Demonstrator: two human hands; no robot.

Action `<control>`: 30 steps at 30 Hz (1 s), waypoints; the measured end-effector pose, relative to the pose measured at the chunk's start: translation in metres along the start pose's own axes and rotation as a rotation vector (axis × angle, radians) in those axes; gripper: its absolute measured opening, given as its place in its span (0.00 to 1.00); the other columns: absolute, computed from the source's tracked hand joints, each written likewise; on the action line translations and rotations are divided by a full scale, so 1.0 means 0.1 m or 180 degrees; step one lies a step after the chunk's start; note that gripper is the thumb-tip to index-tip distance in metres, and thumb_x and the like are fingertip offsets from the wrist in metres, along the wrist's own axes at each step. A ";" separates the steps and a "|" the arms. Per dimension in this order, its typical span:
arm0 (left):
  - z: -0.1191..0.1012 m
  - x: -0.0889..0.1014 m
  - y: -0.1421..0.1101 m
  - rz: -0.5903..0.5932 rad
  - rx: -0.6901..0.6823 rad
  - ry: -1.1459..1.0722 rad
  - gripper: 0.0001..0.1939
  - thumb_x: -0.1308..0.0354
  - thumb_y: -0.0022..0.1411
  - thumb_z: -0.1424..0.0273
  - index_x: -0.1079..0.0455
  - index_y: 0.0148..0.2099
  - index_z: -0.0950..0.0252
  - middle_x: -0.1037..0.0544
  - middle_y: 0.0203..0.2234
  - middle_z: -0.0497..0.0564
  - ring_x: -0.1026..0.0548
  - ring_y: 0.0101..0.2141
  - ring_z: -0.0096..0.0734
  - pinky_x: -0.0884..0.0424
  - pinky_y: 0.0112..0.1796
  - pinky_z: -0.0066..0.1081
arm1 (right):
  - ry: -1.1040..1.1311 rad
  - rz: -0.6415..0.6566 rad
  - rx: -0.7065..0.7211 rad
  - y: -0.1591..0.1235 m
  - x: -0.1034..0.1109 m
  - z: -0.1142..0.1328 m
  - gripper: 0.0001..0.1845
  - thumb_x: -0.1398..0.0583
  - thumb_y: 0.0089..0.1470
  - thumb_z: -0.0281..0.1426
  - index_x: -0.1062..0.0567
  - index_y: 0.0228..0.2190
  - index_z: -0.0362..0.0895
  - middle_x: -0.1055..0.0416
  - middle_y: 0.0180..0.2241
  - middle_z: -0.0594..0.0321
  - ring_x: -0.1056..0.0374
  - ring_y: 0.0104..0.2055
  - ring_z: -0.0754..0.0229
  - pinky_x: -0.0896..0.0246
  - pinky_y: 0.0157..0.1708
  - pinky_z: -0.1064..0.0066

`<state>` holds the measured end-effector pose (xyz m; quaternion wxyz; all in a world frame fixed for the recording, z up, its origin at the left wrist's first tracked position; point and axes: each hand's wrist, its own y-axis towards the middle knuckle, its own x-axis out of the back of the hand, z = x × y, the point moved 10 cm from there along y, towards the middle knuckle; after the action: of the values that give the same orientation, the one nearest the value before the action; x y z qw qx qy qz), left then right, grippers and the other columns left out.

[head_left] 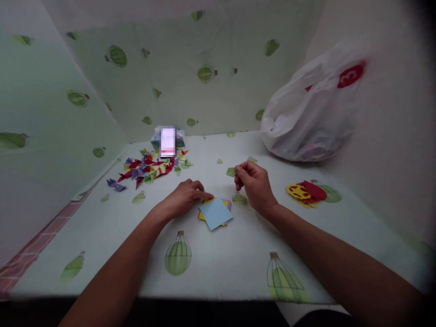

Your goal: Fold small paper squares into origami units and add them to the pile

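A small stack of square paper sheets lies in the middle of the table, a light blue sheet [215, 213] on top and turned askew. Yellow paper [203, 216] and a bit of purple paper show under it. My left hand [186, 196] rests at the stack's upper left, index finger stretched out to its top edge, holding nothing. To the right and a little beyond the stack, my right hand [252, 184] is closed in a pinch on a small piece of green paper [231, 172], which sticks out left of the fingertips. The other fingers are curled in.
Many folded paper pieces [146, 169] in mixed colours lie in a heap at the back left. Behind them a lit phone [168, 141] leans on a patterned box [181, 138]. Yellow and red cutouts [301, 193] lie at right, near a full white plastic bag [306, 118].
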<state>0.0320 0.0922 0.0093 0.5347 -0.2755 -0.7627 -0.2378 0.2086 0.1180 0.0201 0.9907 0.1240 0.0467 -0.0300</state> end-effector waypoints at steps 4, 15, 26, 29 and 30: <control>0.02 0.21 -0.02 -0.0580 0.0341 -0.0358 0.20 0.54 0.68 0.73 0.25 0.54 0.55 0.24 0.46 0.55 0.29 0.45 0.39 0.33 0.48 0.40 | -0.0034 0.0216 -0.0130 -0.04 -0.09 -0.01 0.14 0.37 0.55 0.39 0.32 0.25 0.44 0.33 0.19 0.69 0.39 0.17 0.69 0.45 0.18 0.75; -0.10 0.10 -0.05 -0.1110 0.0958 -0.3217 0.14 0.34 0.56 0.61 0.31 0.31 0.66 0.29 0.22 0.44 0.35 0.23 0.23 0.38 0.27 0.27 | -0.0299 0.1423 -0.0184 -0.32 -0.57 0.07 0.14 0.41 0.58 0.40 0.30 0.26 0.43 0.32 0.20 0.68 0.37 0.19 0.68 0.41 0.20 0.74; -0.08 0.06 -0.10 -0.1416 0.1029 -0.3499 0.13 0.37 0.60 0.62 0.32 0.31 0.66 0.27 0.23 0.46 0.31 0.27 0.25 0.35 0.31 0.28 | -0.0489 0.1706 -0.0075 -0.37 -0.66 0.04 0.16 0.41 0.57 0.37 0.33 0.22 0.43 0.31 0.21 0.66 0.35 0.21 0.68 0.40 0.24 0.74; -0.09 0.08 -0.10 -0.1428 0.0985 -0.3379 0.13 0.37 0.60 0.63 0.33 0.30 0.65 0.27 0.22 0.46 0.31 0.26 0.26 0.36 0.31 0.28 | -0.0619 0.1779 0.0006 -0.37 -0.65 0.08 0.16 0.43 0.59 0.36 0.33 0.22 0.43 0.31 0.22 0.65 0.35 0.21 0.67 0.41 0.24 0.74; -0.09 0.10 -0.11 -0.1459 0.0986 -0.3303 0.13 0.37 0.60 0.62 0.32 0.30 0.65 0.27 0.22 0.46 0.31 0.26 0.26 0.36 0.31 0.28 | -0.0682 0.1817 0.0048 -0.37 -0.66 0.10 0.16 0.44 0.59 0.36 0.33 0.22 0.43 0.31 0.22 0.65 0.35 0.21 0.67 0.41 0.24 0.74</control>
<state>0.0284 0.0799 0.0206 0.0605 -0.1026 -0.9906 -0.0671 0.1416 0.0832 0.0271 0.9574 0.1357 -0.0950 0.2364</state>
